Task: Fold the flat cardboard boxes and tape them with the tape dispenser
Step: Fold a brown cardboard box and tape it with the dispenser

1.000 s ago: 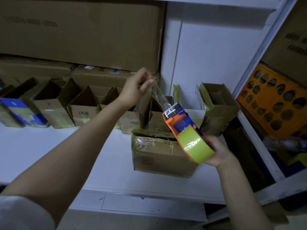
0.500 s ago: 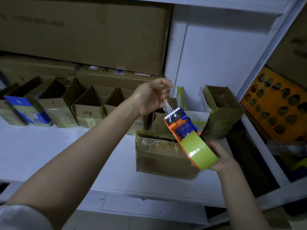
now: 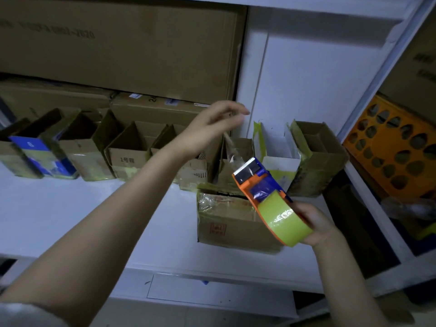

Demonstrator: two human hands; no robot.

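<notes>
The tape dispenser (image 3: 257, 185) is held up in front of the shelf (image 3: 70, 208) by the right hand (image 3: 316, 223), whose fingers are curled round the back of the yellow-green tape roll (image 3: 286, 220). The toothed blade end is pointed up and to the left. A clear tape strip (image 3: 232, 149) is drawn from that blade to the underside of the left hand (image 3: 212, 128). That hand's fingers are blurred and look fairly straight — whether the strip is pinched or merely stuck to the thumb cannot be told. A cardboard box (image 3: 231, 223), glossy with tape, is seen on the shelf just below the dispenser.

The dispenser is judged light and rigid, best gripped at roll and frame, clear of the teeth. The strip is thin, limp and sticky — it should be taken by its very end and kept taut, or it may be expected to curl onto itself.
</notes>
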